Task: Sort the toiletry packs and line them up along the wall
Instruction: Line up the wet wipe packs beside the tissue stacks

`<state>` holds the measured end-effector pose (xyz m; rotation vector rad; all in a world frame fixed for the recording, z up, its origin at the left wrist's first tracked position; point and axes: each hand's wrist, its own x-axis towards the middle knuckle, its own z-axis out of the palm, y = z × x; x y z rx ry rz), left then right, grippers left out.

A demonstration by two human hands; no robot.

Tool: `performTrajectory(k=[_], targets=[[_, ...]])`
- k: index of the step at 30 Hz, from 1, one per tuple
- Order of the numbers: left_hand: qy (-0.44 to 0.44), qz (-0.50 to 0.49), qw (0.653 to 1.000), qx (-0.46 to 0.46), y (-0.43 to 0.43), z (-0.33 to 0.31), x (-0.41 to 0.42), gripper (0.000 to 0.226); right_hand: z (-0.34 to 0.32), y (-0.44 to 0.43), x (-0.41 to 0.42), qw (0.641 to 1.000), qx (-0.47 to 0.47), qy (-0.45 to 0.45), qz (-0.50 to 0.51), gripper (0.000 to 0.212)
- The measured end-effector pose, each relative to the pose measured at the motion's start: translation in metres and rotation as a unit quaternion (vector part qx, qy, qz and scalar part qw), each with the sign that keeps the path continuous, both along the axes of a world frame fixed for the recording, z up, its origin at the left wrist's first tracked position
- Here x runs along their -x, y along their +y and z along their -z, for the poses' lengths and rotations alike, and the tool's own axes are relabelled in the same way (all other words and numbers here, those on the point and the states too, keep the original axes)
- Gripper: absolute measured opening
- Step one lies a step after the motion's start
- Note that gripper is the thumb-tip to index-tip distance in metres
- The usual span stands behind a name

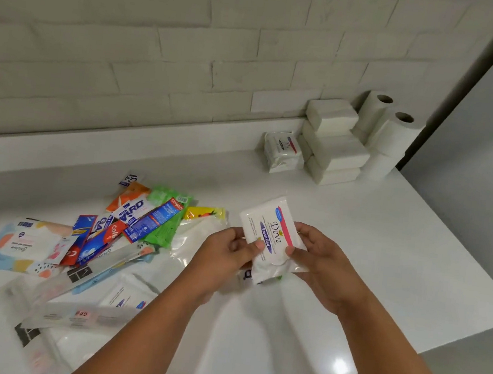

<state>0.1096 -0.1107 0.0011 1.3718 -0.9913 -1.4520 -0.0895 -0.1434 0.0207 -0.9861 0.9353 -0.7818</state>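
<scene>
Both my hands hold a white Dove wipes pack (268, 229) above the white counter (385, 249). My left hand (228, 254) pinches its near left edge with the thumb on top. My right hand (314, 256) grips its right side, thumb on the front. A heap of mixed toiletry packs (130, 226) lies to the left: toothpaste boxes, a green pack, an orange sachet, a pastel wipes pack (22, 244) and clear toothbrush packs (80, 309). By the wall at the right, two more Dove packs (281, 152) are stacked.
White tissue packs (333, 141) are stacked against the brick wall, with toilet paper rolls (389, 132) beside them in the corner. A clear plastic bag (196, 242) lies under my left hand. The counter's right edge drops off near the grey floor.
</scene>
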Motion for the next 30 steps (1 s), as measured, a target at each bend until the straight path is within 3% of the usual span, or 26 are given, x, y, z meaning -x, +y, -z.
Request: performTrajectory(k=[4,9,18,30], targets=[[-0.068,-0.043,0.997,0.011,-0.033,0.003,0.026,0.024,0.011,-0.032,0.011,0.998,0.025,0.031,0.053,0.037],[-0.105,-0.072,0.992,0.024,-0.085,0.009,0.053,0.024,0.015,-0.083,0.024,0.978,0.111,0.135,0.117,0.026],[-0.127,-0.143,0.981,-0.037,-0.184,0.044,0.089,0.019,0.057,-0.177,0.036,0.926,0.179,0.326,0.058,0.036],[-0.321,-0.171,0.931,-0.04,-0.226,0.072,0.102,0.014,0.101,-0.224,0.034,0.896,0.238,0.373,0.035,0.041]])
